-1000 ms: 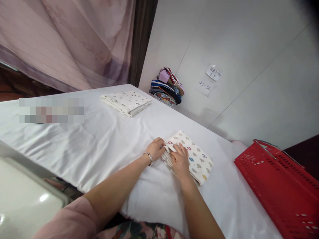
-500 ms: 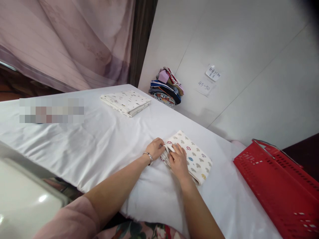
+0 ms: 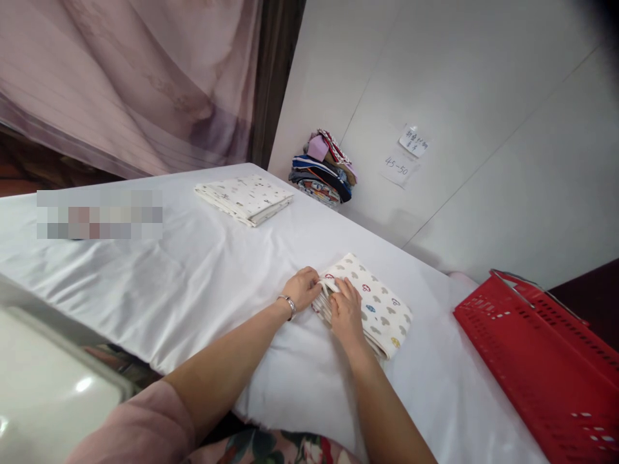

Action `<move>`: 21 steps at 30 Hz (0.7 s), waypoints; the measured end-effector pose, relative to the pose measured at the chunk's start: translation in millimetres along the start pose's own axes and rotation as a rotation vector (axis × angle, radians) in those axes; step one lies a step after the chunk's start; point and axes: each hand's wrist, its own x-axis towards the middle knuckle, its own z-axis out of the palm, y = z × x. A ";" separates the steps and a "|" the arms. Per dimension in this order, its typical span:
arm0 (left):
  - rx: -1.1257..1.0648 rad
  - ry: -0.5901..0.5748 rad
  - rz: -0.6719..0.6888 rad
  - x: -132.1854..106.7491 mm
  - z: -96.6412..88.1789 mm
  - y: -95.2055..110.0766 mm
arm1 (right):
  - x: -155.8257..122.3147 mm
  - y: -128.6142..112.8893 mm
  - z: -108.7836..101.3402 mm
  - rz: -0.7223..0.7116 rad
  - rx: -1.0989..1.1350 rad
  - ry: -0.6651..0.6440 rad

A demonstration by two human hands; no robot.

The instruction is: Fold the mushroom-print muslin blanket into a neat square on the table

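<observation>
A folded white cloth (image 3: pixel 374 299) with grey, red, blue and yellow printed shapes lies on the white-covered table in front of me. At its near left edge, my left hand (image 3: pixel 302 289) pinches the corner of the folded layers. My right hand (image 3: pixel 347 312) grips the same edge a little to the right, its fingers curled over the turned-up layers. A raised fold of plain white fabric shows between my hands. My fingertips are partly hidden in the folds. Farther back on the table lies another folded white cloth (image 3: pixel 244 198) with a small print.
A red plastic basket (image 3: pixel 536 361) with a metal handle stands at the right. Folded clothes (image 3: pixel 322 169) are stacked beyond the table's far edge, by the wall with paper notes (image 3: pixel 406 151). A glossy pale surface (image 3: pixel 53 386) sits at the lower left. A pink curtain (image 3: pixel 145 77) hangs behind.
My right hand has shifted very slightly along the folded edge. My left hand and the cloth stay almost in place.
</observation>
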 end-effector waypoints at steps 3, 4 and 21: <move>0.069 -0.012 -0.014 0.1 -2.5 0.8 | -0.1 -0.5 0.8 0.000 -0.013 0.013; 0.089 -0.013 -0.015 0.0 -3.4 1.3 | -0.2 -0.1 1.4 -0.002 -0.004 0.029; -0.088 -0.036 -0.150 2.9 -0.9 5.2 | 0.2 -1.8 0.4 -0.015 0.015 0.071</move>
